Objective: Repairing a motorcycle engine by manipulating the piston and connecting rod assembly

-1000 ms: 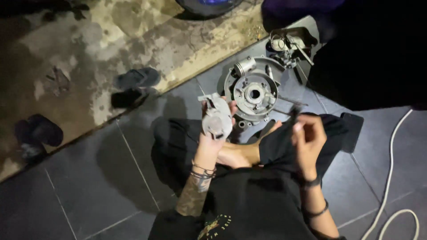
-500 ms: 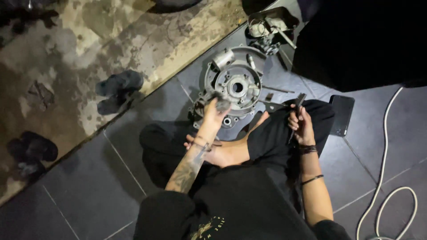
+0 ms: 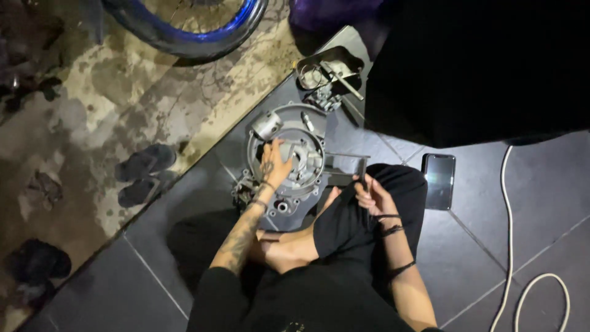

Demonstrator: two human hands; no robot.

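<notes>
1. Centrally, just above the middle of the frame, a round grey cast-metal engine cover point(image 3: 289, 160) lies flat on the dark floor tiles point(image 3: 485, 246), its open face upward.
2. Left hand point(image 3: 276, 166): reaches up into the cover's hollow, fingers spread narrowly and pressed on the inner parts; whether they grip anything cannot be told. This hand is the nearer one to the cover, touching it.
3. Right hand point(image 3: 372, 195): rests over the raised knee, right of centre, fingers curled around the lower end of a slim dark metal tool point(image 3: 347, 166). The tool's long part points left toward the cover's rim, lying just beside it.
4. A small grey cylindrical part point(image 3: 267, 125) sits at the cover's upper-left rim.
5. A black smartphone point(image 3: 439, 181) lies right of the knee; a white cable point(image 3: 522, 270) loops at lower right.
6. A blue-rimmed wheel point(image 3: 184, 31) shows at top.
</notes>
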